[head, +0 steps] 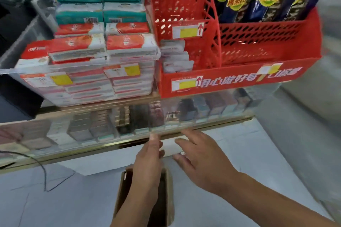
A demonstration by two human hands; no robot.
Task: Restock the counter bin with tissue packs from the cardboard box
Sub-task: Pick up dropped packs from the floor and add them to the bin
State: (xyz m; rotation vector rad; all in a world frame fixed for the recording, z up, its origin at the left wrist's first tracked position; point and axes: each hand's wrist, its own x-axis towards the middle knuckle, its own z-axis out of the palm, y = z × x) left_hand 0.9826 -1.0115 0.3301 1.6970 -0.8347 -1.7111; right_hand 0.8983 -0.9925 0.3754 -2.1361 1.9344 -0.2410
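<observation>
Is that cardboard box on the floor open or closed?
Open: the box gapes at the top, its dark inside showing. Contents: cannot tell.

Counter (46, 131): glass top with a brass-coloured near edge, running left to right across the middle of the scene; rows of small boxes show dimly beneath the glass.
- Clear bin (55, 67), far left part of the top, upright.
- Red perforated rack (230, 79), just beside the bin on its right, upright, printed front wall facing near.

Floor (55, 199): pale grey tiles, near side of the counter.
- Cardboard box (169, 199), near centre, open at the top.
- Black cable (44, 175), left, trailing down from the counter edge.
</observation>
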